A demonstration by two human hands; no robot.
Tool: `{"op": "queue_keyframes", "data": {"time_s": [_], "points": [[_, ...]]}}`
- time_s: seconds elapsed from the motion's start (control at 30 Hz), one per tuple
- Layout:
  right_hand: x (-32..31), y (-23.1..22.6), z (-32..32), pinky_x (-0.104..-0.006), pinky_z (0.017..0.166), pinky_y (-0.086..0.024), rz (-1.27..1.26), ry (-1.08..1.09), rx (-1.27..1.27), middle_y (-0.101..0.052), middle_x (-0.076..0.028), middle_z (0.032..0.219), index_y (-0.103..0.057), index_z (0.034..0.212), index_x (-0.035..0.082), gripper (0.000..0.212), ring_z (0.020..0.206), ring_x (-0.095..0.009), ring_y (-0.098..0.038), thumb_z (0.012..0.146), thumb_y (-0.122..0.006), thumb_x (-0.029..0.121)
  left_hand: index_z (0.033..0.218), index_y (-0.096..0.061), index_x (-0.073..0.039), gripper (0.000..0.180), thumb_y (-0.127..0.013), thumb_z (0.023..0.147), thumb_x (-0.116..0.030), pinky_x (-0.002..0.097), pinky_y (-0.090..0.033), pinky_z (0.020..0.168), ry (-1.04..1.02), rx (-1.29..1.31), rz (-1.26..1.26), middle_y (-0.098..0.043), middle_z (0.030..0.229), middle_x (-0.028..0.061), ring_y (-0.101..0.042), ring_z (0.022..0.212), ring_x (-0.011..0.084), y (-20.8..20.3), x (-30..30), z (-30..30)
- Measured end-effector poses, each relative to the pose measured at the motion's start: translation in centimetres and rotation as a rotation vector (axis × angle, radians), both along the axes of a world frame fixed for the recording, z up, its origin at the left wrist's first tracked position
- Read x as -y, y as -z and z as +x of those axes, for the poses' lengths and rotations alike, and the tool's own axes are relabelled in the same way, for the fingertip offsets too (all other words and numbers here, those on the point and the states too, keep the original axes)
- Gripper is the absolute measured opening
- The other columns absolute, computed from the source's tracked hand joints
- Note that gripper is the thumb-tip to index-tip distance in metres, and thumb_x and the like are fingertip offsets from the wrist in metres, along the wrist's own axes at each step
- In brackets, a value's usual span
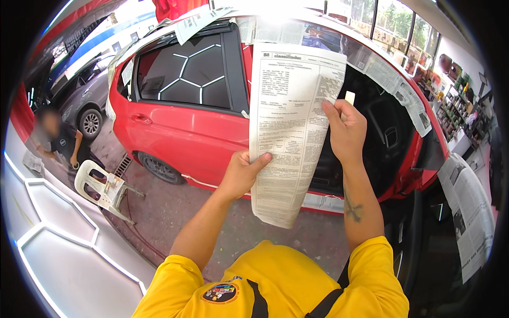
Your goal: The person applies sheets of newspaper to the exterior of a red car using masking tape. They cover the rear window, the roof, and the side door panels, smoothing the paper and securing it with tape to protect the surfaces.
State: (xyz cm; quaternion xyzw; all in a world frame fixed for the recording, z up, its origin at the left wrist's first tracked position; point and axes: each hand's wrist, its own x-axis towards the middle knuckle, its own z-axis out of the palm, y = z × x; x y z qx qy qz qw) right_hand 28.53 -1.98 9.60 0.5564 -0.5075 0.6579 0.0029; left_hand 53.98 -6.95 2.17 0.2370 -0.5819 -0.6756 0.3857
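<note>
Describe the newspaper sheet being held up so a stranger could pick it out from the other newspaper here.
Start at the red car with its open front door. Directly before that opening, a tall folded newspaper sheet hangs upright, gripped by the left hand low on its edge and the right hand higher up. Unlike the sheets taped on the car, it is loose and held in the air.

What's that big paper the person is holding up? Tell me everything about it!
The newspaper sheet is a tall, thin page of pale paper, covered in small black print in columns. It hangs upright in front of the red car, its lower end curling. The left hand pinches its left edge low down, and the right hand grips its right edge higher up, with a small pale piece showing above the fingers. More newspaper is stuck along the car's window frames.
</note>
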Motion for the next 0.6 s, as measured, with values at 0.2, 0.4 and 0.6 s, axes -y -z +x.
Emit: {"op": "queue_keyframes", "data": {"time_s": [0.2, 0.4, 0.6], "points": [[-0.5, -0.2, 0.9, -0.0237, 0.073, -0.048, 0.312, -0.477, 0.242, -0.072, 0.000, 0.094, -0.077, 0.113, -0.003, 0.034, 0.082, -0.006, -0.060, 0.104, -0.075, 0.030, 0.125, -0.071, 0.007, 0.029, -0.065, 0.109, -0.018, 0.0325, -0.063, 0.087, -0.100, -0.102, 0.131, -0.078, 0.117, 0.0153, -0.075, 0.100, 0.0178, -0.5, -0.3, 0.8], [-0.5, 0.9, 2.3, -0.0280, 0.070, -0.050, 0.366, -0.105, -0.082, -0.073, -0.004, 0.074, -0.079, 0.099, -0.004, 0.029, 0.072, -0.008, -0.063, 0.101, -0.075, 0.025, 0.127, -0.070, 0.006, 0.031, -0.066, 0.109, -0.020, 0.0358, -0.062, 0.091, -0.146, -0.102, 0.082, -0.077, 0.120, 0.0156, -0.075, 0.105, 0.0201, 0.0, 0.7, 1.0], [-0.2, 5.4, 2.5, -0.0296, 0.078, -0.051, 0.498, -0.388, 0.061, -0.077, -0.008, 0.091, -0.079, 0.101, -0.004, 0.023, 0.085, -0.012, -0.066, 0.099, -0.076, 0.019, 0.129, -0.068, 0.005, 0.031, -0.066, 0.109, -0.020, 0.0374, -0.061, 0.093, -0.210, -0.213, 0.144, -0.076, 0.124, 0.0157, -0.074, 0.108, 0.0218, -1.3, 2.6, 2.3]]}}
